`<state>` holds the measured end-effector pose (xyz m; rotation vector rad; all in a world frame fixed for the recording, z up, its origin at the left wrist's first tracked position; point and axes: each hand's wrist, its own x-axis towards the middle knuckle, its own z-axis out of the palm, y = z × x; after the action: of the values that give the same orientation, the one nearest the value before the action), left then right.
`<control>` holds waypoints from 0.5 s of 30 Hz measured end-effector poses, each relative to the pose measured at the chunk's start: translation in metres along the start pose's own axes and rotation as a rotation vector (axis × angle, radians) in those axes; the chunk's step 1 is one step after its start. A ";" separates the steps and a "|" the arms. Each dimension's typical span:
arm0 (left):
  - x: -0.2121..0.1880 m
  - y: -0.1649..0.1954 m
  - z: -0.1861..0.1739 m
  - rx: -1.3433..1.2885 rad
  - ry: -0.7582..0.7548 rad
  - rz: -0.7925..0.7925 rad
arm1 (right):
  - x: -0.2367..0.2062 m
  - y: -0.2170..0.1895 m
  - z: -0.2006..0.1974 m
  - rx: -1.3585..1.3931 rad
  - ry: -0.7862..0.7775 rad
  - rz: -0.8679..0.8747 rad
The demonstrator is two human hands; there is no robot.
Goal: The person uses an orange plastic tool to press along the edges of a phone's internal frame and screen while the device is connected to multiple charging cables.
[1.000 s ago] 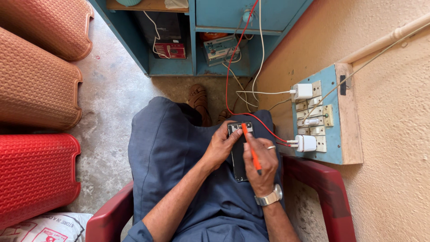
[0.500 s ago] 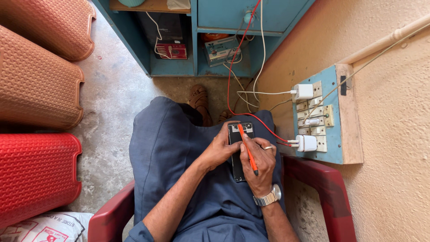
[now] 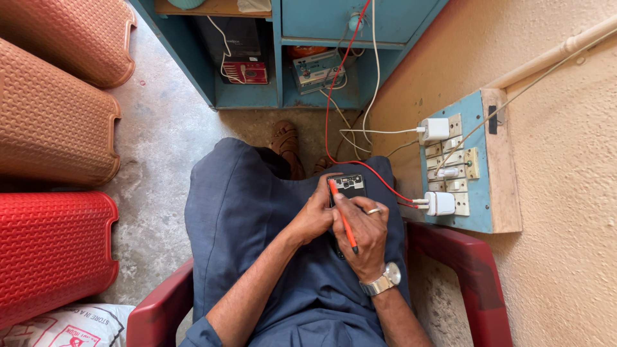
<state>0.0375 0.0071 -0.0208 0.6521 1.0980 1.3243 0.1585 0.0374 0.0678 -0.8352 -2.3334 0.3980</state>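
Note:
A black phone with its back cover off [image 3: 350,187] rests on my lap, its inner parts showing at the top end. My left hand [image 3: 315,215] grips the phone's left side. My right hand [image 3: 363,231], with a ring and a silver wristwatch, holds an orange-handled screwdriver [image 3: 342,216] whose tip points at the phone's upper left corner. The phone's lower half is hidden under both hands.
I sit in a dark red plastic chair [image 3: 475,276]. A blue switchboard [image 3: 459,167] with two white chargers is on the wall at right. Red and white wires [image 3: 334,103] run to a blue cabinet [image 3: 302,58] ahead. Red and brown plastic chairs [image 3: 51,250] lie at left.
My right hand has slid the screwdriver a little to the left, so its tip now sits at the phone's upper left corner. My left hand keeps its hold.

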 end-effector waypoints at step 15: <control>-0.001 0.013 0.006 0.177 0.076 0.031 | -0.011 0.011 -0.001 -0.070 0.137 0.189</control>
<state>0.0374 0.0094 -0.0062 0.7566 1.2821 1.2964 0.1714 0.0389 0.0587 -1.0874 -2.1601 0.3288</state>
